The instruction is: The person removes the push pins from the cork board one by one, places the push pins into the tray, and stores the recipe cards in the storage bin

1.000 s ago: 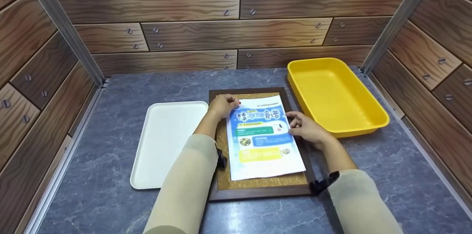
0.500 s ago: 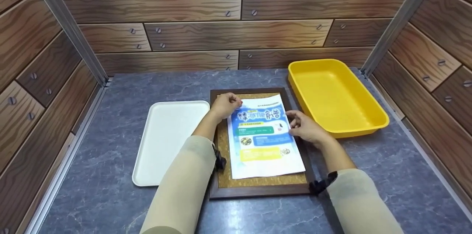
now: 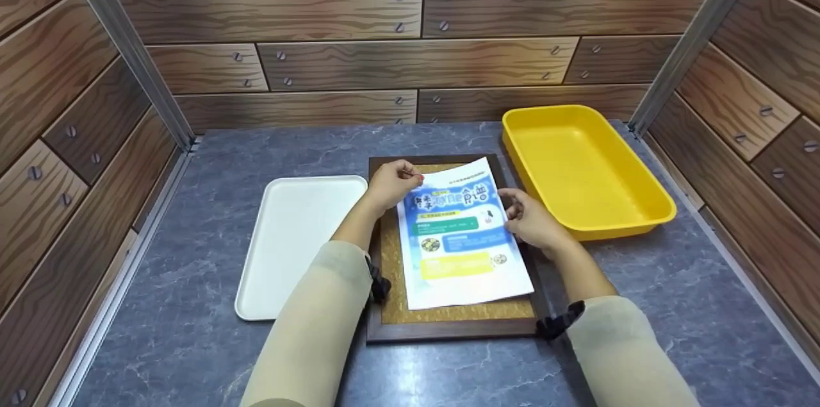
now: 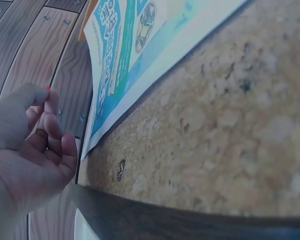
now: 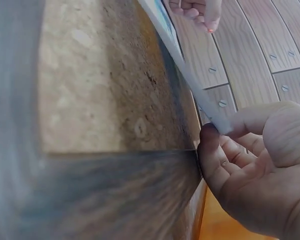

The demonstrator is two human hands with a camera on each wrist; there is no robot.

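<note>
A printed paper sheet (image 3: 461, 234) with blue, green and yellow blocks lies over a cork board (image 3: 394, 295) in a dark wooden frame. At its upper left corner my left hand (image 3: 392, 186) pinches a small red pushpin (image 4: 48, 88) between thumb and index finger, mostly hidden by the fingertips. My right hand (image 3: 535, 221) pinches the sheet's right edge between thumb and fingers. The right wrist view shows that edge of the paper (image 5: 182, 65) raised off the cork, with a gap beneath. In the left wrist view, the left hand (image 4: 32, 135) is just beyond the sheet's corner.
A white tray (image 3: 301, 247) lies left of the board, partly behind the left forearm. To the right stands a yellow bin (image 3: 586, 170), close to the right hand. Wood-patterned walls (image 3: 359, 9) enclose the grey marbled tabletop (image 3: 173, 253).
The sheet's right side and top right corner have risen, and the sheet has shifted slightly right. The left hand has moved slightly right with the pushpin; the right hand keeps its grip.
</note>
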